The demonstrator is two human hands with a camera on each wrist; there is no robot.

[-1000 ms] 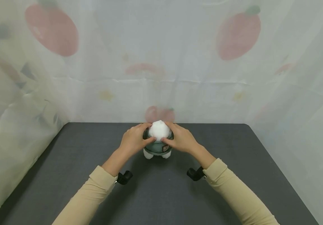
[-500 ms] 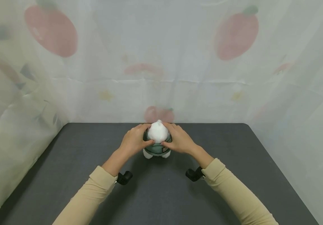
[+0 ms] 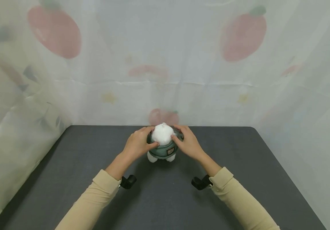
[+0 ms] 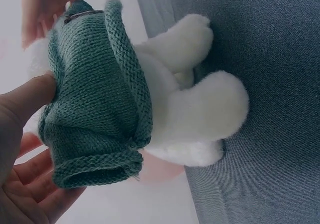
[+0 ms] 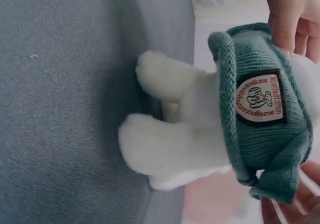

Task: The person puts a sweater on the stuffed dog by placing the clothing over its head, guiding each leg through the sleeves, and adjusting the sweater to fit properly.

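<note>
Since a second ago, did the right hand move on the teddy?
Yes. The right hand has slid toward the table's far edge and round the plush toy's right side; its thumb was at the sweater's front before.

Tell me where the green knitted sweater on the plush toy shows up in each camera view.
Head: green sweater at centre, between both hands, mostly hidden.
Left wrist: fills the left-centre.
Right wrist: at the right, showing a sewn patch.
Shared landmark: the toy's white feet on the dark table.
</note>
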